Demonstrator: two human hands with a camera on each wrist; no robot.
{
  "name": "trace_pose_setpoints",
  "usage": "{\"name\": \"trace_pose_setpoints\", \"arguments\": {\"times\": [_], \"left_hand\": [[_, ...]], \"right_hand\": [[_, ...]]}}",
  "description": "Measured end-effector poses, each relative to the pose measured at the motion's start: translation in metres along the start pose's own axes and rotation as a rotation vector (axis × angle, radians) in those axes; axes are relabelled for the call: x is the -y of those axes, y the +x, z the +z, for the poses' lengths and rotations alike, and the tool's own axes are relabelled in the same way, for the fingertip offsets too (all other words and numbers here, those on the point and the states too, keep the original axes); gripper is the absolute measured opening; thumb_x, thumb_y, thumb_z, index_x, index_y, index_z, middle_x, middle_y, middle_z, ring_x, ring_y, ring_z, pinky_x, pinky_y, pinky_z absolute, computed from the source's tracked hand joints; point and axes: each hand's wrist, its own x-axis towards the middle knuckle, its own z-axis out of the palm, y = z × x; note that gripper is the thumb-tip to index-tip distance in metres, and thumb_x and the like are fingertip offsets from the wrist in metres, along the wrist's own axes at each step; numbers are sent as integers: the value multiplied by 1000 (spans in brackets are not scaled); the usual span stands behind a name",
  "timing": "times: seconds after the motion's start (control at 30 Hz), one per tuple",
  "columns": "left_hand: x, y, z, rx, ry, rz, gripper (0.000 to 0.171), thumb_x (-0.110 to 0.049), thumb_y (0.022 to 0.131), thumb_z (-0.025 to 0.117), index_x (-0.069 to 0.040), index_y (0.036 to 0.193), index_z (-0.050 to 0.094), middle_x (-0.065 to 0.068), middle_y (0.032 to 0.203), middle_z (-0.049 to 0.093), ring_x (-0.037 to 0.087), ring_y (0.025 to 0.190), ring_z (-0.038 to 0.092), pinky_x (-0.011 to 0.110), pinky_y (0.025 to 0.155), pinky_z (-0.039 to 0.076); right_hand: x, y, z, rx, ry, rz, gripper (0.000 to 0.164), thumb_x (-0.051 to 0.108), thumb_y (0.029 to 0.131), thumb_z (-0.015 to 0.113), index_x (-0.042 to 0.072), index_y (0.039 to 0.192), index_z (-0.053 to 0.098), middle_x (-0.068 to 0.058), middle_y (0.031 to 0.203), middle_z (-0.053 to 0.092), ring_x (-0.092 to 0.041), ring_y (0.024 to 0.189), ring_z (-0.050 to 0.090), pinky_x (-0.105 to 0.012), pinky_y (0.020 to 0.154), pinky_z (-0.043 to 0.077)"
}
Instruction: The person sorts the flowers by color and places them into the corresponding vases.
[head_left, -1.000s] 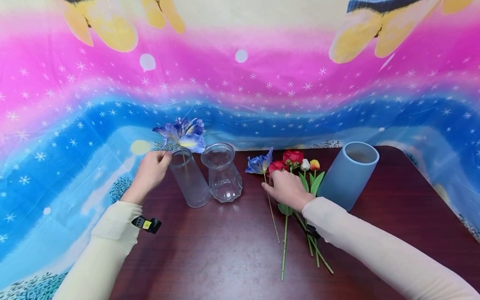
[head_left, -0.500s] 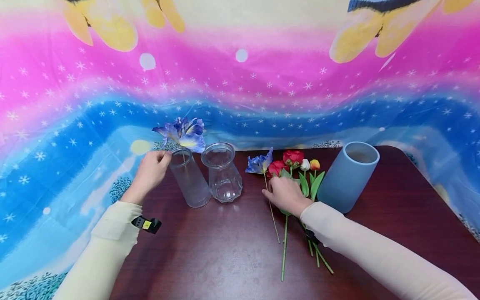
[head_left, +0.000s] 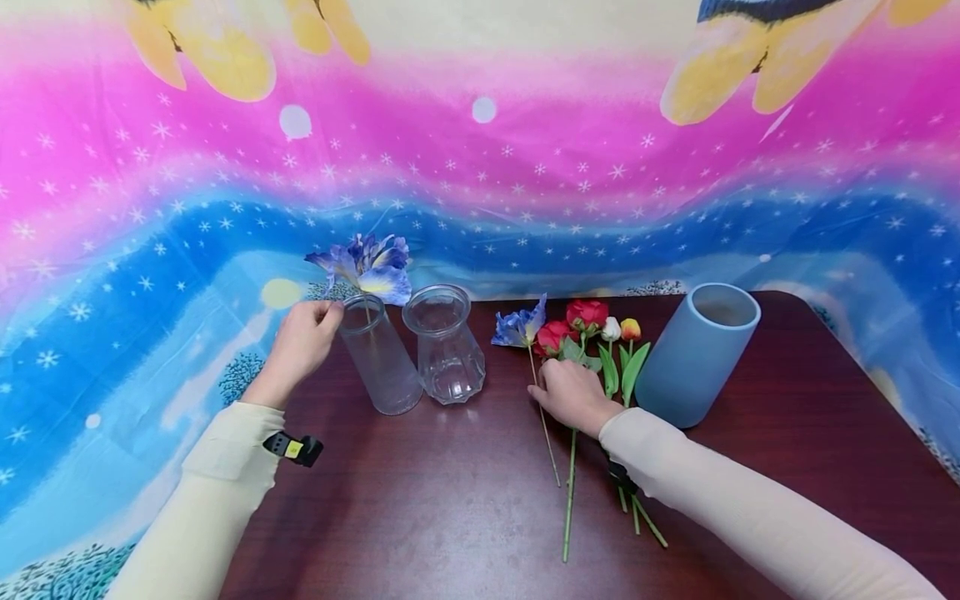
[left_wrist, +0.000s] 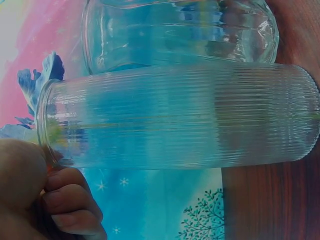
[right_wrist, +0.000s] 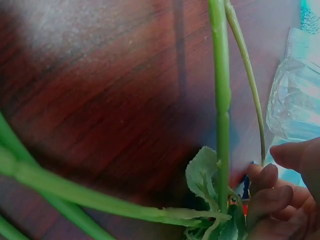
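My left hand (head_left: 303,337) pinches the rim of a ribbed clear glass vase (left_wrist: 150,120), thumb and curled fingers at its mouth. A blue-purple iris (head_left: 367,267) stands in that vase, its stem running down inside. My right hand (head_left: 573,392) is over the flowers lying on the table, its thumb and bent fingers at the thin stem of another blue iris (head_left: 519,327); in the right wrist view a gap shows between thumb and fingertips. Under and beside this hand lie red flowers (head_left: 587,314) with a thick green stem (right_wrist: 222,90) and leaves.
A flared clear glass vase (head_left: 450,367) stands against the ribbed one. White (head_left: 611,329) and orange-yellow (head_left: 630,330) tulips lie right of the red flowers, near a tall blue vase (head_left: 693,358). A printed cloth (head_left: 480,167) hangs behind the dark wooden table (head_left: 420,500).
My right hand has slid slightly down toward me along the flower stems, showing more leaves below the red blooms. The flowers and my left hand have stayed in place.
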Motion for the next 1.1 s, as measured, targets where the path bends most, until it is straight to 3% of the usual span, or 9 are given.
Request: {"name": "trace_pose_setpoints", "arguments": {"times": [0.33,0.5,0.73,1.1], "left_hand": [[0,1,0,11,-6,1,50,-36,109,36,-13,64,37,-2,55,32,18,50,32,31,51,31],[0,2,0,17,-3,1,50,-37,109,35,-13,65,37,-1,56,32,18,50,33,32,52,31],[1,1,-1,27,-7,-5,51,-38,109,34,-12,66,37,-1,56,33,19,50,33,32,52,32],[2,1,-1,31,-9,-6,51,-38,109,34,-13,65,38,-1,56,33,18,50,33,32,51,32]], "right_hand": [[1,1,2,15,-17,5,43,25,94,72,15,57,52,1,50,49,-16,48,50,-29,47,38],[0,3,3,52,11,20,48,22,95,70,17,54,45,4,47,39,-14,45,44,-27,47,36],[0,4,3,62,61,6,54,18,95,67,18,50,38,6,45,30,-11,42,33,-26,46,30],[1,3,-2,27,206,19,55,15,97,64,18,52,33,6,47,26,-10,43,28,-25,50,27]]}}
